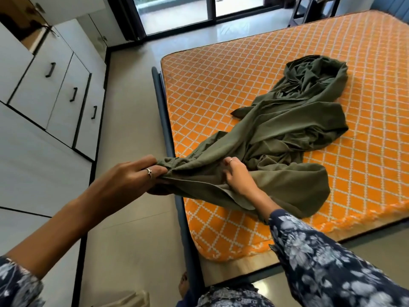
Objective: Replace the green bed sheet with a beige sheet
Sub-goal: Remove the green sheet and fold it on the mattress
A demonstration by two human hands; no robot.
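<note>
Most of the green sheet (294,120) lies bunched on the bare mattress (221,89), trailing toward its left edge where you stand, so if you pull unevenly the loose tail may slide off onto the floor (132,107). Your left hand (137,173) has its fingers curled tight round a gathered end past that edge; your right hand (238,176) pinches a fold just beside it.

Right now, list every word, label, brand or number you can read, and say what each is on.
None can be read. The green sheet, the orange mattress and the white cupboards show no print; both hands, left and right, grip the sheet.
</note>
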